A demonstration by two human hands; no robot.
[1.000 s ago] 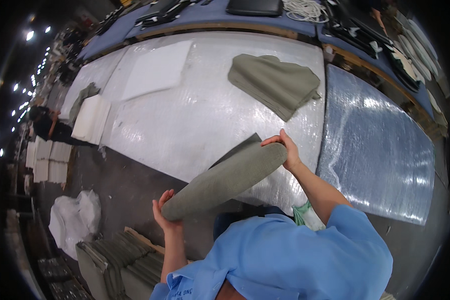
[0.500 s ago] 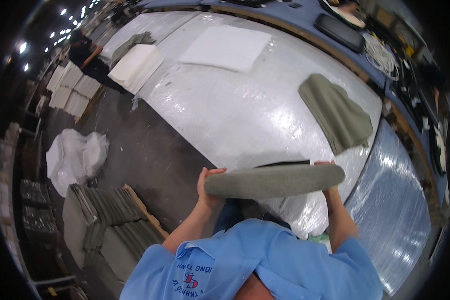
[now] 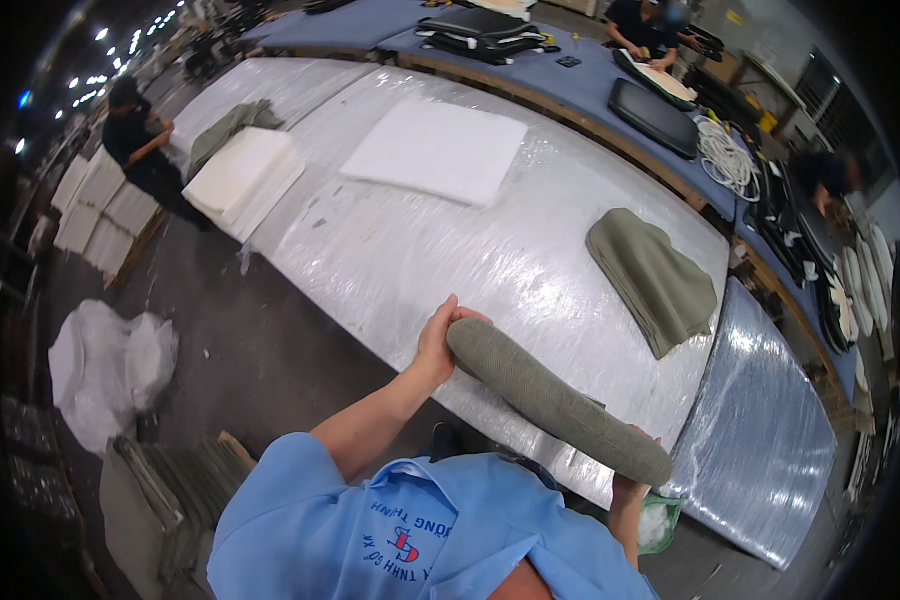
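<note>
A green fabric-covered cushion (image 3: 560,405), seen edge-on, is held between my hands above the near edge of the plastic-covered table (image 3: 370,255). My left hand (image 3: 440,338) grips its far left end, thumb up and fingers curling behind. At the lower right end, my right hand (image 3: 631,484) grasps the cushion, most of its fingers hidden underneath. The cushion slants, its right end closer to my body. Beyond it on the table lies a stack of folded green fabric (image 3: 655,282). A white padding sheet (image 3: 438,150) rests farther back.
Green cushions (image 3: 160,510) are stacked at lower left, near a clear plastic bag (image 3: 110,370). White sheets (image 3: 247,180) lie at the table's far left, where a person (image 3: 135,145) stands. A blue worktable (image 3: 570,90) runs behind. A plastic-wrapped panel (image 3: 765,430) is at right.
The cushion has turned from nearly level to a slant. My left hand moved away from my body and my right hand came closer to it. The view has shifted too.
</note>
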